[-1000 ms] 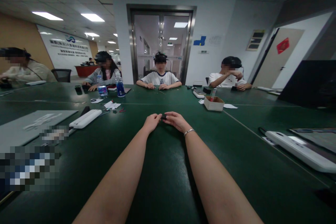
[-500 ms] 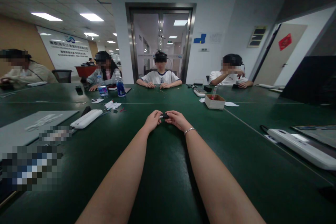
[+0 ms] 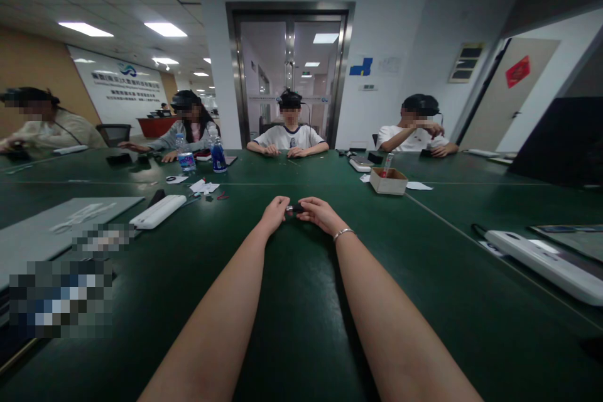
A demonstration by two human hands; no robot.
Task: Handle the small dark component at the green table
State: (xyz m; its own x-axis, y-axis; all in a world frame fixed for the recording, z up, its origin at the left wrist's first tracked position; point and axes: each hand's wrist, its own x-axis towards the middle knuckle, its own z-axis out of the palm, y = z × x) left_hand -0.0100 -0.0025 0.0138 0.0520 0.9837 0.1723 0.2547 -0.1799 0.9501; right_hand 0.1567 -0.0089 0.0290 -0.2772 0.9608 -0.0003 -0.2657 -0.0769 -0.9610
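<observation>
Just above the green table (image 3: 301,289), both my arms reach forward and my hands meet at a small black object with a silvery end (image 3: 296,208). Its kind is too small to make out. My left hand (image 3: 274,215) pinches the silvery end, fingers curled. The black part is gripped between the thumb and fingers of my right hand (image 3: 321,214), which has a silver bracelet (image 3: 342,233) at the wrist. My fingers partly cover the object.
A small box (image 3: 388,183) holding a clear tube stands ahead to the right. Farther left are a blue-labelled bottle (image 3: 218,157) and paper scraps (image 3: 204,187). White devices (image 3: 160,212) lie on both sides. Several people sit across the table.
My left fingers have curled in more at the silvery end, and more of it shows between my hands. Across the table at left, a person's arm has stretched out sideways.
</observation>
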